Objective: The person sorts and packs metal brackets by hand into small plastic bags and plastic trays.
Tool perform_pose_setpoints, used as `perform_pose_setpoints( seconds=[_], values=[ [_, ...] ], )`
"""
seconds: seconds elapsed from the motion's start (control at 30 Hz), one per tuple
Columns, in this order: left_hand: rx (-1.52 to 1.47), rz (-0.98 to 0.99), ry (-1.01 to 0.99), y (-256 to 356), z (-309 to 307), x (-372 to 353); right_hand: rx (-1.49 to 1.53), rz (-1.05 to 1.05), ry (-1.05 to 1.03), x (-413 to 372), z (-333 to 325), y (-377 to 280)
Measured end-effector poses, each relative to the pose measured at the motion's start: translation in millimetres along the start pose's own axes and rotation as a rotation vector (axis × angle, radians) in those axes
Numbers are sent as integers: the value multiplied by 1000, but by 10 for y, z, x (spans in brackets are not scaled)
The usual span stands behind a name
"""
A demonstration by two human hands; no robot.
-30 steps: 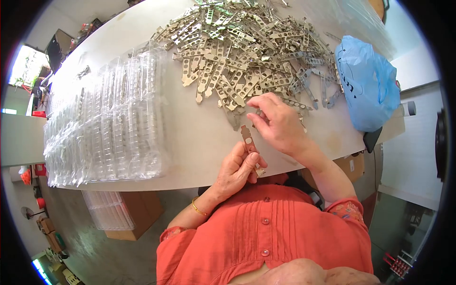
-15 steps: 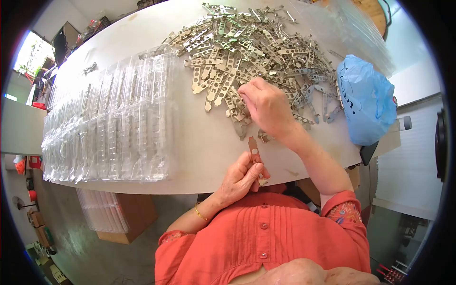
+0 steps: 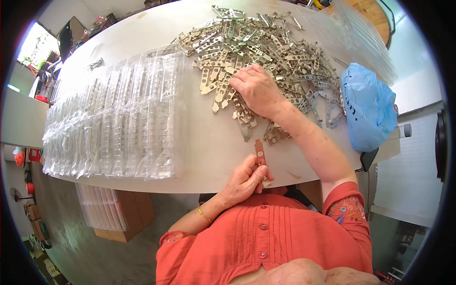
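Observation:
Near the table's front edge my left hand [image 3: 245,179] is closed around a flat metal bracket [image 3: 260,153], which stands up out of the fingers and shows a round hole. Farther forward, my right hand [image 3: 259,90] lies over the front of a large heap of metal brackets [image 3: 266,52]. Its fingers are bent down onto the pieces, and the fingertips are hidden, so whether they hold a piece does not show. Several brackets stick out from the heap to the left of this hand.
Clear plastic trays [image 3: 114,114] with many slots are stacked on the left of the table [image 3: 204,166]. A blue plastic bag [image 3: 368,104] stands at the right edge. Clear plastic sheets [image 3: 356,38] lie at the back right. Below the table is a cardboard box [image 3: 137,213].
My right hand has moved slightly forward and left over the heap, its fingers now lower among the brackets. My left hand keeps hold of the same bracket. The view has shifted a little.

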State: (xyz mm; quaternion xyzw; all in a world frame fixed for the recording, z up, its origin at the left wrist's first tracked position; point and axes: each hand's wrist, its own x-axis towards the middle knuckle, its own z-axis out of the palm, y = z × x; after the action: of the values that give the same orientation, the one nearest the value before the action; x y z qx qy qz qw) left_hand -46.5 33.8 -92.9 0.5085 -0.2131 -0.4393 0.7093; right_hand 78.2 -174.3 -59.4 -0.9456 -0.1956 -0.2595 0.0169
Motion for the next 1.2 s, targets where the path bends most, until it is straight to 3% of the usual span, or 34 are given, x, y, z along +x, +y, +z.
perform_pose_setpoints(
  seconds=[0.33, 0.57, 0.63, 0.97, 1.07, 1.13, 1.17, 1.2],
  values=[
    [15, -2, 4, 9, 10, 4, -9, -164, -40, 9, -44, 156],
    [28, -26, 8, 33, 31, 13, 21, -95, 83, 3, 5, 135],
    [44, -31, 11, 44, 36, 12, 5, -103, -75, 37, -19, 159],
    [26, -31, 15, 12, 21, 14, 73, -134, -119, 60, -328, 167],
    [22, -50, 35, 39, 31, 9, 139, -46, -17, -90, -526, 101],
    [1, -59, 44, 36, 33, 21, 615, 415, -44, -255, -663, 17],
    [-50, -49, 43, 26, 27, 22, 921, 659, -183, -328, -789, -3],
    [-101, -40, 39, 21, 26, 20, 913, 666, -181, -436, -842, -2]
  ],
)
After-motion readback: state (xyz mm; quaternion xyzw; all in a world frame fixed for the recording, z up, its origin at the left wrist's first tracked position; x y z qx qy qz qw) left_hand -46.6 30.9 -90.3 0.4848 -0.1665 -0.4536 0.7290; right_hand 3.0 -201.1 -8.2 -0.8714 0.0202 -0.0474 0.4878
